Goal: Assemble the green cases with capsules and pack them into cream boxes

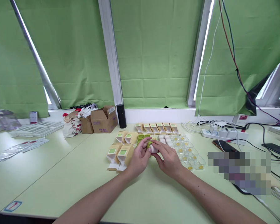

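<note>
Near the middle of the table, my left hand [141, 157] and my right hand [166, 155] meet around a small green and white piece [153, 148]. Fingers of both hands are closed on it and hide part of it. Open cardboard boxes with green labels [122, 152] stand just left of my left hand. Behind my hands are green pieces [141, 136] and small white pieces [162, 138]. Clear plastic trays with yellow round items [190, 158] lie to the right of my right hand. A row of small open boxes [156, 128] stands farther back.
A black cylinder [121, 116] and a brown carton [104, 119] stand by the wall, with a patterned bag [72, 126] at their left. White trays [37, 128] lie far left. Power strips [224, 135], cables and a dark phone [225, 146] occupy the right side.
</note>
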Tool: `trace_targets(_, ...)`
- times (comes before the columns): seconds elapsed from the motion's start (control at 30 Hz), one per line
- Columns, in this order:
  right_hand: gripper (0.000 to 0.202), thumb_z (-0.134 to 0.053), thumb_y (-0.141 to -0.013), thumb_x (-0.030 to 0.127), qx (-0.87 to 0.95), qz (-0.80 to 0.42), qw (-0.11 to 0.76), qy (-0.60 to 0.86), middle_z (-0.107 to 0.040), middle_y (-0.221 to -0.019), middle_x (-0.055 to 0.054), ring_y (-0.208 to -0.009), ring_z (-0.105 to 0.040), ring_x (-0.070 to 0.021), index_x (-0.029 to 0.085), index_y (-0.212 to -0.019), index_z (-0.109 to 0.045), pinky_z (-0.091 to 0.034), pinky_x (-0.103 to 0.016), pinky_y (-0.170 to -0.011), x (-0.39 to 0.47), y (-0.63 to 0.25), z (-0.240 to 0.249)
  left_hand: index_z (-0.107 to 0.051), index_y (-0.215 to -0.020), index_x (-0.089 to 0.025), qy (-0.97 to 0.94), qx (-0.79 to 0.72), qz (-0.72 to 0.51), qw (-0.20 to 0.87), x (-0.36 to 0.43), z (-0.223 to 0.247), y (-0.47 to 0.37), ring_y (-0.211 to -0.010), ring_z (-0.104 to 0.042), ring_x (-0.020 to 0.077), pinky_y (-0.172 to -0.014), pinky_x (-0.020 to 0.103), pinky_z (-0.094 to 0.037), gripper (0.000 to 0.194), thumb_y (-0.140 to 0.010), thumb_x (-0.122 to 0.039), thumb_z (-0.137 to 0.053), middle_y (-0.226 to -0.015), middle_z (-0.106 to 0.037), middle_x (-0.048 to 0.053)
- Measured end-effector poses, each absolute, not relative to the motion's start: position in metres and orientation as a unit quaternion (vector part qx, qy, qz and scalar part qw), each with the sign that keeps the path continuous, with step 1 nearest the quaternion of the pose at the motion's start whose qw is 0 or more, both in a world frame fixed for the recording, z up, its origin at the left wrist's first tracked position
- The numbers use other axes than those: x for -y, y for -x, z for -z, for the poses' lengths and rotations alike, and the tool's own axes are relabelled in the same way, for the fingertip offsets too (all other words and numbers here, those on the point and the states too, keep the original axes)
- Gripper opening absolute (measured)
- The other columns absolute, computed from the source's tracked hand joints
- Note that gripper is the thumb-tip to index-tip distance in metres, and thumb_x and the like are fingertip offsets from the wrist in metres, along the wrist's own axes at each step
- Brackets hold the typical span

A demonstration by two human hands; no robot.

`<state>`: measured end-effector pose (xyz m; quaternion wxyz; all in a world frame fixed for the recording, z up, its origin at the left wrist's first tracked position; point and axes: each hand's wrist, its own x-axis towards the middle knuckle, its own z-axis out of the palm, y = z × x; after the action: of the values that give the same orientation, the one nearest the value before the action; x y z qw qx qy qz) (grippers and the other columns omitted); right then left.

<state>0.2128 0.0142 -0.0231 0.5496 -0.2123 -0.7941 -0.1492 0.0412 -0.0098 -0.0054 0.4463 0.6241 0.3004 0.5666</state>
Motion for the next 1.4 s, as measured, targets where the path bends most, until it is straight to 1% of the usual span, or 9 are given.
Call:
trace_targets(0.13,0.04,-0.056,-0.105,0.014,0.798,0.159,0.544,0.204,-0.078,-0.127,-0.018,-0.118,-0.077,-0.0292,0.019,-0.145,-0.056,-0.07,-0.045,-0.092,-0.013,-0.212,0.018,-0.06,-0.135,-0.019,-0.606,-0.306,-0.588,0.44,0.01,0.004,-0.046,-0.136,-0.062,0.0303,-0.109,0.04,-0.056,0.049,-0.096,-0.045,-0.075,-0.141,-0.067,0.017)
trace_targets(0.37,0.034,-0.054,-0.105,0.013,0.798,0.158,0.547,0.199,-0.078,-0.125,-0.019,-0.114,-0.078,-0.0298,0.018,-0.139,-0.058,-0.07,-0.046,-0.088,-0.014,-0.211,0.017,-0.062,-0.132,-0.02,-0.607,-0.307,-0.611,0.405,0.011,0.006,-0.049,-0.127,-0.068,0.0284,-0.109,0.041,-0.057,0.047,-0.094,-0.044,-0.076,-0.133,-0.072,0.015)
trace_targets(0.57,0.04,-0.053,-0.106,0.012,0.794,0.161,0.555,0.187,-0.078,-0.125,-0.018,-0.117,-0.077,-0.03,0.019,-0.145,-0.055,-0.07,-0.046,-0.089,-0.015,-0.21,0.017,-0.061,-0.132,-0.02,-0.602,-0.311,-0.616,0.402,0.012,0.006,-0.05,-0.125,-0.069,0.0271,-0.107,0.039,-0.057,0.045,-0.094,-0.04,-0.076,-0.132,-0.072,0.014)
trace_targets(0.73,0.043,-0.053,-0.106,0.013,0.798,0.153,0.548,0.199,-0.077,-0.126,-0.019,-0.115,-0.077,-0.0301,0.02,-0.148,-0.052,-0.07,-0.047,-0.089,-0.015,-0.211,0.018,-0.061,-0.131,-0.02,-0.617,-0.315,-0.6,0.4,0.012,0.004,-0.047,-0.124,-0.069,0.0281,-0.105,0.04,-0.058,0.045,-0.096,-0.045,-0.074,-0.133,-0.071,0.015)
trace_targets(0.87,0.049,-0.051,-0.104,0.012,0.803,0.13,0.543,0.21,-0.074,-0.133,-0.019,-0.124,-0.073,-0.0303,0.02,-0.152,-0.049,-0.068,-0.049,-0.097,-0.016,-0.211,0.022,-0.058,-0.138,-0.021,-0.64,-0.285,-0.578,0.419,0.012,0.005,-0.046,-0.131,-0.066,0.0302,-0.112,0.042,-0.054,0.054,-0.096,-0.05,-0.074,-0.141,-0.066,0.016)
trace_targets(0.97,0.054,-0.051,-0.102,0.01,0.801,0.124,0.545,0.213,-0.072,-0.135,-0.02,-0.126,-0.071,-0.0308,0.019,-0.155,-0.046,-0.066,-0.051,-0.1,-0.017,-0.211,0.027,-0.055,-0.142,-0.021,-0.636,-0.286,-0.572,0.432,0.01,0.008,-0.047,-0.127,-0.068,0.03,-0.11,0.042,-0.055,0.064,-0.091,-0.051,-0.081,-0.14,-0.066,0.016)
trace_targets(1.03,0.055,-0.052,-0.101,0.01,0.803,0.123,0.543,0.214,-0.071,-0.134,-0.021,-0.126,-0.071,-0.0313,0.017,-0.155,-0.045,-0.066,-0.051,-0.101,-0.017,-0.211,0.029,-0.057,-0.141,-0.021,-0.628,-0.3,-0.57,0.436,0.008,0.009,-0.047,-0.124,-0.069,0.0298,-0.108,0.042,-0.056,0.065,-0.089,-0.051,-0.083,-0.138,-0.068,0.016)
trace_targets(1.2,0.05,-0.055,-0.101,0.01,0.806,0.114,0.538,0.217,-0.071,-0.134,-0.02,-0.127,-0.069,-0.0315,0.018,-0.15,-0.052,-0.065,-0.051,-0.102,-0.016,-0.211,0.03,-0.062,-0.138,-0.02,-0.621,-0.313,-0.566,0.443,0.005,0.009,-0.044,-0.125,-0.068,0.0302,-0.11,0.044,-0.055,0.064,-0.088,-0.054,-0.083,-0.138,-0.07,0.016)
trace_targets(1.4,0.046,-0.054,-0.102,0.011,0.804,0.126,0.537,0.223,-0.073,-0.131,-0.019,-0.124,-0.072,-0.0302,0.02,-0.148,-0.056,-0.068,-0.05,-0.098,-0.019,-0.211,0.03,-0.064,-0.139,-0.02,-0.628,-0.322,-0.559,0.435,0.004,0.009,-0.043,-0.124,-0.07,0.0297,-0.108,0.043,-0.057,0.064,-0.09,-0.056,-0.08,-0.136,-0.072,0.015)
